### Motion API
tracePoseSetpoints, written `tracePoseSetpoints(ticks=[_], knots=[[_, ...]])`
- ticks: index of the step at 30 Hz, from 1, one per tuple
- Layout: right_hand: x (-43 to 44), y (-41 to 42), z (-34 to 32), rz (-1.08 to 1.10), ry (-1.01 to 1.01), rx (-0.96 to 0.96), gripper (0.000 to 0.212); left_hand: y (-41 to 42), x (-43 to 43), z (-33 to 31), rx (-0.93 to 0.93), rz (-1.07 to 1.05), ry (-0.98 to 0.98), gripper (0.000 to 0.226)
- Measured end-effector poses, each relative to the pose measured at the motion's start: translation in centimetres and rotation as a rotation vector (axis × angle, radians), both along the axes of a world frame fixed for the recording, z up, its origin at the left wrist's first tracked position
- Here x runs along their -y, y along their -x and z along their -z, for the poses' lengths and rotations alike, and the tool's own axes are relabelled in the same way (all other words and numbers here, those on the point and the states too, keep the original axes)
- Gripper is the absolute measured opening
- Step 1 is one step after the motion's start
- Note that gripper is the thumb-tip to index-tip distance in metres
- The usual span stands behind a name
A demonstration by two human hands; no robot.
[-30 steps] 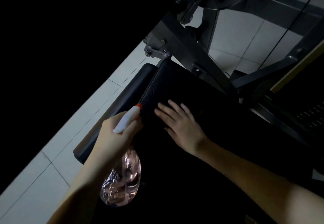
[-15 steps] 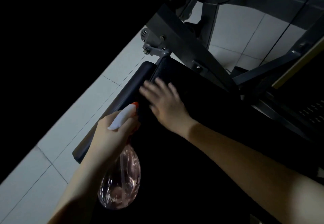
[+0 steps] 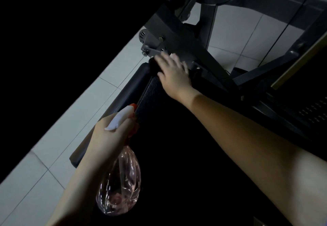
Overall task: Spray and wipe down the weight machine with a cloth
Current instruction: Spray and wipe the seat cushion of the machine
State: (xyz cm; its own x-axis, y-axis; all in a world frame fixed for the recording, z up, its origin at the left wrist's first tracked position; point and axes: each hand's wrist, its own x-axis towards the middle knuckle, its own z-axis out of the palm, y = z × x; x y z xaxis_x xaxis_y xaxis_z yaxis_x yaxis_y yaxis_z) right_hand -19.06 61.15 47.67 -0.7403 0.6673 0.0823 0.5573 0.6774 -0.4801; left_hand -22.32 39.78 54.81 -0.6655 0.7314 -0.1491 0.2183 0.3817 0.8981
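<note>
My left hand (image 3: 109, 137) grips a spray bottle (image 3: 120, 181) by its white trigger head, whose orange nozzle tip points at the black textured pad (image 3: 150, 98) of the weight machine. The bottle's clear pinkish body hangs below my fist. My right hand (image 3: 173, 77) lies flat with straight fingers at the pad's far end, fingertips blurred beside the grey metal bracket (image 3: 150, 47). A dark lump under those fingers may be a cloth; I cannot tell in the dim light.
A grey steel frame beam (image 3: 185, 43) runs diagonally just beyond the pad, with more bars at the upper right. A dark side bolster (image 3: 123, 98) lies left of the pad. Pale floor tiles (image 3: 70, 119) show on the left. The rest is black.
My right hand has slid along the pad from its middle up to the far end near the bracket. My left hand with the bottle has stayed about where it was.
</note>
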Motion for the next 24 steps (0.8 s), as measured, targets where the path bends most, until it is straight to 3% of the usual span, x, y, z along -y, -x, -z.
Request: tracePoseSetpoints(ticks=[3, 11, 16, 22, 24], knots=[[-0.8, -2.9, 0.9, -0.211, -0.096, 0.046, 0.057, 0.0, 0.1, -0.1, -0.011, 0.006, -0.002, 0.046], [-1.6, -3.1, 1.3, 0.156, 0.175, -0.113, 0.051, -0.2, 0.3, 0.0, 0.002, 0.009, 0.034, 0.028], [-1.6, -8.3, 3.2, 0.083, 0.118, -0.079, 0.054, -0.6, 0.5, -0.4, -0.037, 0.026, 0.042, 0.032], [0.0, -5.2, 2.3, 0.412, 0.177, -0.144, 0.052, -1.0, 0.6, -0.5, -0.039, 0.031, 0.058, 0.027], [1.7, -5.9, 2.7, 0.273, 0.102, -0.140, 0.053, -1.1, 0.5, -0.4, -0.007, 0.019, 0.066, 0.029]])
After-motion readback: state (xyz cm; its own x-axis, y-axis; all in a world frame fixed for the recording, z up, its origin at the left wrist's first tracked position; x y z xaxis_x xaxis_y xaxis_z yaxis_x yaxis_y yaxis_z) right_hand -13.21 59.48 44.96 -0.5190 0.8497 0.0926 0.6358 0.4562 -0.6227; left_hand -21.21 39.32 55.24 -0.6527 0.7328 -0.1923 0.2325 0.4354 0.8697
